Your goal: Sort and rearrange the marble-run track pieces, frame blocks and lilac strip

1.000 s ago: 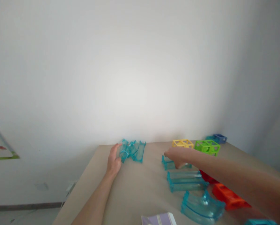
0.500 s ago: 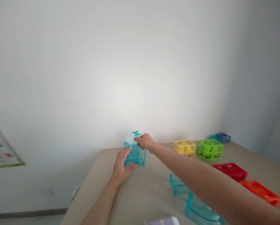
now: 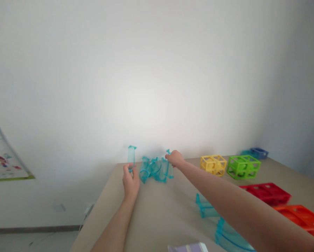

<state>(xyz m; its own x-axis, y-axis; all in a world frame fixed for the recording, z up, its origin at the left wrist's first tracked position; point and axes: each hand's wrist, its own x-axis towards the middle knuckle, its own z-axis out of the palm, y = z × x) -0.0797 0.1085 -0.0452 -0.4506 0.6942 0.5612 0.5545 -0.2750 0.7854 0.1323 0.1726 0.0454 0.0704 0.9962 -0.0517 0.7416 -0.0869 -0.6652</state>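
Observation:
At the far left of the table, my left hand (image 3: pixel 131 181) is closed on the lower end of a clear teal plastic track piece (image 3: pixel 131 154), which stands upright above the fingers. My right hand (image 3: pixel 176 158) pinches another narrow teal track piece (image 3: pixel 170 170), also roughly upright, partly covered by the fingers. Between the two hands, several more teal pieces (image 3: pixel 155 169) lie bunched together on the table near the wall. Their outlines overlap, so single pieces are hard to tell apart.
To the right stand a yellow cube frame (image 3: pixel 213 165), a green one (image 3: pixel 243 167), a red one (image 3: pixel 267 193) and an orange one (image 3: pixel 302 217). A blue block (image 3: pixel 259 153) sits in the far corner. Nearer are teal pieces (image 3: pixel 207 207) and a purple-and-white object (image 3: pixel 188 247).
My hands have moved apart, left hand to the left and right hand to the right, each with a teal piece. The teal stack between them now lies lower and more spread out.

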